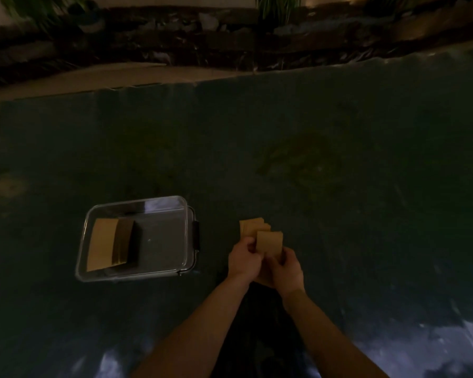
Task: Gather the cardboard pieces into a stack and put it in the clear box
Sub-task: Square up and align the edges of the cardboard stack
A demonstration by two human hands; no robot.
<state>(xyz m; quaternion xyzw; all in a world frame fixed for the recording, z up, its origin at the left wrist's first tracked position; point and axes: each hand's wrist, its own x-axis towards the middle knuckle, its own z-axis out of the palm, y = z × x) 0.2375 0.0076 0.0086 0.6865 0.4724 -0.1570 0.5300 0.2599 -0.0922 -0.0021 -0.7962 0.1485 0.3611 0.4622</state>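
A clear box (186, 233) sits on the dark cloth to the left of my hands, and a tan cardboard stack (107, 245) leans inside its left half. Right of the box, loose cardboard pieces (250, 225) lie on the cloth. My left hand (243, 261) and my right hand (286, 270) are close together just below them. Both grip a small upright bundle of cardboard pieces (269, 241) between them. The lower part of that bundle is hidden by my fingers.
A dark green cloth (339, 173) covers the ground all around. Beyond its far edge run a pale strip (120, 77) and a dark bed of rocks and plants (202, 36). The scene is dim.
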